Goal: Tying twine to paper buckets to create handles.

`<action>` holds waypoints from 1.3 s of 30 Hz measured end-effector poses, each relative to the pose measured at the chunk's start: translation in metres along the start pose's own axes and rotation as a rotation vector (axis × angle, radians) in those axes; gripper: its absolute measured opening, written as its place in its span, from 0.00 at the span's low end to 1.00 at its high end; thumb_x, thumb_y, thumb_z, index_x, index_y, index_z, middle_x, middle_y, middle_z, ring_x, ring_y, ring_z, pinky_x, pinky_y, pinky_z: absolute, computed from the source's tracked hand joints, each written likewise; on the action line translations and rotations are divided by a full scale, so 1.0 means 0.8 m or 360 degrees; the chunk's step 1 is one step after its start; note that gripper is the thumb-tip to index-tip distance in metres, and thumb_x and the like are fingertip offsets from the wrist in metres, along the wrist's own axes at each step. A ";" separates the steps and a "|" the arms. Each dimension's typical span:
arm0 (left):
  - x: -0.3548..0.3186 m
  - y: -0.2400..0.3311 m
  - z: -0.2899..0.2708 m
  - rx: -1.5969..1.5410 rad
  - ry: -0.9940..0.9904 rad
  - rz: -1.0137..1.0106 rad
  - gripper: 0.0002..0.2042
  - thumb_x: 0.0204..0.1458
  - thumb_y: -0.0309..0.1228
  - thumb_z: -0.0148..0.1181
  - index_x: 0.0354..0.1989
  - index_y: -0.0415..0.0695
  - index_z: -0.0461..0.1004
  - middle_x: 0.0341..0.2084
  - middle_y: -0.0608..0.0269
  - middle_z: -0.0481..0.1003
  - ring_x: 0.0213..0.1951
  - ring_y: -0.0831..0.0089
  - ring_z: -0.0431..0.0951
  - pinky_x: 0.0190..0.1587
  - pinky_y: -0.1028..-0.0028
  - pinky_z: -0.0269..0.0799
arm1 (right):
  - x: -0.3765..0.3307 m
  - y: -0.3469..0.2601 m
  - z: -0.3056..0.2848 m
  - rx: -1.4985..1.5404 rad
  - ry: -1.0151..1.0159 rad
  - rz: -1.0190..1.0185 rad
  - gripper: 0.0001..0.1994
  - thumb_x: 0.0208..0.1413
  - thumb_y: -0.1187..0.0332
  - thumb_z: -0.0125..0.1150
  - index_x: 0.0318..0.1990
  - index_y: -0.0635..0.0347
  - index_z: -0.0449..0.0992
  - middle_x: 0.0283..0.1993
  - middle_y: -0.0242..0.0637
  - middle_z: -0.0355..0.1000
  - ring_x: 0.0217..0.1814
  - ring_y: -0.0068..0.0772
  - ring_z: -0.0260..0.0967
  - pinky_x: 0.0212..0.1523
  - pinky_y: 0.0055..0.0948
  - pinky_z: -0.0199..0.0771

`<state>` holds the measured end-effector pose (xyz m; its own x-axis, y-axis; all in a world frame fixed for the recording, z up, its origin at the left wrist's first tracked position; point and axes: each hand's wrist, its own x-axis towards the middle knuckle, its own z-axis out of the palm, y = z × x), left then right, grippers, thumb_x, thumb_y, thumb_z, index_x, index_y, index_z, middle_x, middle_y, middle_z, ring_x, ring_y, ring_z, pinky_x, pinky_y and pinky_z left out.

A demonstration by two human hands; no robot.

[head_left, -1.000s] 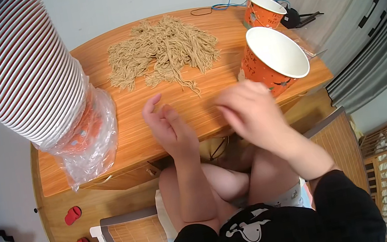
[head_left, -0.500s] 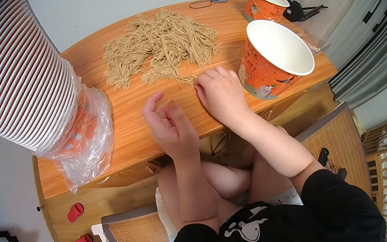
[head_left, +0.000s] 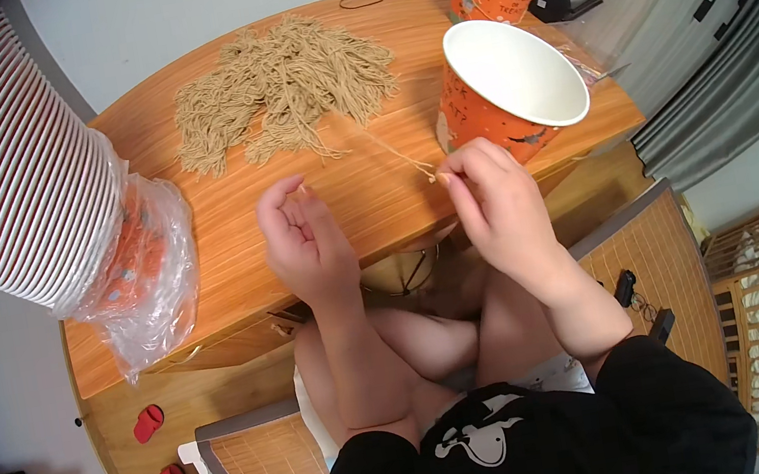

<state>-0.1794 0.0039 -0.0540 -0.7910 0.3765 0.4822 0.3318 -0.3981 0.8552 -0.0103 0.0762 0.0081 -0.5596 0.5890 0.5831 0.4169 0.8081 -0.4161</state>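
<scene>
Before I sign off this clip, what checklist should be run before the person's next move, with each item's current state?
1. Right hand grips the strand near its end: ok, pinched at the fingertips.
2. Strand clear of the yarn pile: not ok, it runs back to the pile.
3. Left hand empty: cannot tell, curled fingers hide the palm.
4. Front bucket standing mouth up: ok.
5. Right hand clear of that bucket: cannot tell, they overlap in view.
</scene>
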 end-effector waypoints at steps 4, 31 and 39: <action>-0.004 -0.007 -0.003 0.0069 -0.0113 0.0154 0.05 0.65 0.27 0.53 0.45 0.40 0.73 0.22 0.79 0.60 0.23 0.89 0.56 0.25 0.83 0.49 | -0.026 -0.009 -0.038 0.0313 -0.0084 0.0262 0.03 0.60 0.74 0.58 0.37 0.64 0.73 0.35 0.45 0.69 0.38 0.48 0.69 0.39 0.39 0.70; -0.149 0.134 0.063 -0.0612 -0.2169 -0.0038 0.10 0.57 0.35 0.63 0.35 0.42 0.72 0.25 0.62 0.74 0.30 0.61 0.76 0.32 0.68 0.66 | -0.152 0.002 -0.221 0.0633 -0.0522 -0.0032 0.05 0.56 0.75 0.65 0.39 0.57 0.76 0.35 0.35 0.76 0.37 0.39 0.73 0.43 0.37 0.71; -0.159 0.135 0.065 -0.1360 -0.2535 -0.0932 0.08 0.65 0.29 0.52 0.32 0.42 0.68 0.23 0.72 0.68 0.26 0.85 0.65 0.28 0.78 0.60 | -0.154 0.014 -0.215 0.0761 -0.0405 -0.0117 0.05 0.56 0.77 0.63 0.39 0.59 0.76 0.34 0.35 0.76 0.35 0.40 0.73 0.45 0.37 0.71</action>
<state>-0.0162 -0.0433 -0.0131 0.6146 0.7135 0.3363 -0.4673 -0.0141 0.8840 0.1866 0.0113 0.0514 -0.7552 0.4666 0.4604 0.0310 0.7270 -0.6859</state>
